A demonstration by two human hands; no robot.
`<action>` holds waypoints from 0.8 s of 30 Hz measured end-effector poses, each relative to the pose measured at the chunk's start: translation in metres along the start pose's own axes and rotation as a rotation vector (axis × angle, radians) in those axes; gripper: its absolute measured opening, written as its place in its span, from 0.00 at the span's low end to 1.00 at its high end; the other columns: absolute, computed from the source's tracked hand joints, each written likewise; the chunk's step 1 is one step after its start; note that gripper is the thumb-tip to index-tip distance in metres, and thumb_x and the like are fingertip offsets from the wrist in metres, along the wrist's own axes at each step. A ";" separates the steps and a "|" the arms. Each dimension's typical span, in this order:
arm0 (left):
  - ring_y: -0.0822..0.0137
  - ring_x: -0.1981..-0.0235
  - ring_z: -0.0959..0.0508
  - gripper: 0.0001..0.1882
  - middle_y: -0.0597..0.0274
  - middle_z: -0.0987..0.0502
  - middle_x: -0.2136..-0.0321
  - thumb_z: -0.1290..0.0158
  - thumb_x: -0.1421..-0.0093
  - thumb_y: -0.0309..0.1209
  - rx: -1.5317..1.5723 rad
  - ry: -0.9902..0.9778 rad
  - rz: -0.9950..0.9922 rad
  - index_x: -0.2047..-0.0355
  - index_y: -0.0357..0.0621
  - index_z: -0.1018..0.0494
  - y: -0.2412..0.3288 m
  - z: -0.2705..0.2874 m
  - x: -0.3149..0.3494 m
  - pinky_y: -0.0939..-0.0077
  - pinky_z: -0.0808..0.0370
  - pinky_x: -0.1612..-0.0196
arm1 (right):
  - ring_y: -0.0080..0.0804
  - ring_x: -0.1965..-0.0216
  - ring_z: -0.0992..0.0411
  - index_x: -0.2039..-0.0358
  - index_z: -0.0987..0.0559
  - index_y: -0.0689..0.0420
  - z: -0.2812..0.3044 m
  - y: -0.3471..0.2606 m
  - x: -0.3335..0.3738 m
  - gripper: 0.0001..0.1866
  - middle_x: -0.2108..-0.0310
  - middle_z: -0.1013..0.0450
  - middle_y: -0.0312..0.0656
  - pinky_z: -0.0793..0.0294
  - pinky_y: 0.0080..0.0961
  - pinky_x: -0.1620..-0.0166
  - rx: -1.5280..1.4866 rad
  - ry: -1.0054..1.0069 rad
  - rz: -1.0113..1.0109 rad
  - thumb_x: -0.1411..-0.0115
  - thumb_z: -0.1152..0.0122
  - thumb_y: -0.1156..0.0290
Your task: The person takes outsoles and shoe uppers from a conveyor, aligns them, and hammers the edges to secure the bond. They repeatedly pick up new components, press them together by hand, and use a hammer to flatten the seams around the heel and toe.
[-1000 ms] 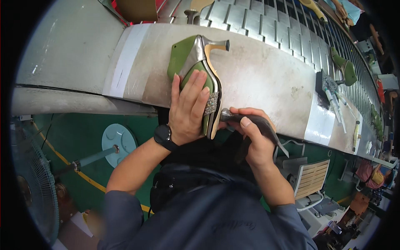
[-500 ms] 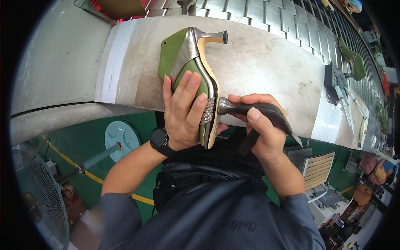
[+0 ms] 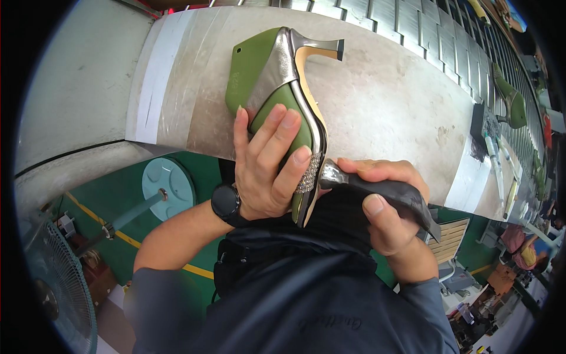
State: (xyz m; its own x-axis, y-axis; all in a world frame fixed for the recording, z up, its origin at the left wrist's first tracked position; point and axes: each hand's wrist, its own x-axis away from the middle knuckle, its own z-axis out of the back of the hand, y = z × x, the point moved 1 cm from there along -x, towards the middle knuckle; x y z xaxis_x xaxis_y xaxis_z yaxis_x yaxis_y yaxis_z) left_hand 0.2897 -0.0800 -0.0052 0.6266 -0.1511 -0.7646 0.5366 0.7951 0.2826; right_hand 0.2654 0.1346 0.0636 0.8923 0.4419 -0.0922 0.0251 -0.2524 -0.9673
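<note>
The left hand [image 3: 265,168] clasps a silver, glitter-strapped high-heeled shoe [image 3: 288,66] on a green plastic last [image 3: 253,74] at 12 o'clock; at 3 o'clock, the right hand [image 3: 401,203] grips 1 dark metal hammer-like tool [image 3: 378,188], its rounded head just beside the tan sole.

The left hand [image 3: 268,171] hides the middle of the shoe [image 3: 289,100]. The right hand [image 3: 392,230] covers part of the dark tool [image 3: 383,190]. The dark rim cuts off the fan [image 3: 68,283]. The left sleeve [image 3: 165,301] looks blurry. Little things [image 3: 471,315] at lower right are too tiny to tell.
</note>
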 end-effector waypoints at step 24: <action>0.42 0.35 0.26 0.23 0.40 0.29 0.36 0.51 0.27 0.32 0.001 0.001 0.004 0.35 0.43 0.38 0.000 0.003 0.000 0.24 0.46 0.30 | 0.52 0.56 0.16 0.58 0.19 0.68 -0.012 -0.037 -0.031 0.18 0.61 0.18 0.56 0.15 0.38 0.50 0.547 -0.247 0.254 0.51 0.27 0.82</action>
State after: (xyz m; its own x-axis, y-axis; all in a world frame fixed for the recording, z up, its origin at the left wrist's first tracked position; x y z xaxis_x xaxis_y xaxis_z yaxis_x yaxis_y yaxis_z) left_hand 0.2911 -0.0819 -0.0031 0.6277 -0.1474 -0.7644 0.5350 0.7950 0.2860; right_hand 0.2426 0.1203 0.1053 0.7084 0.6278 -0.3224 -0.4642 0.0705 -0.8829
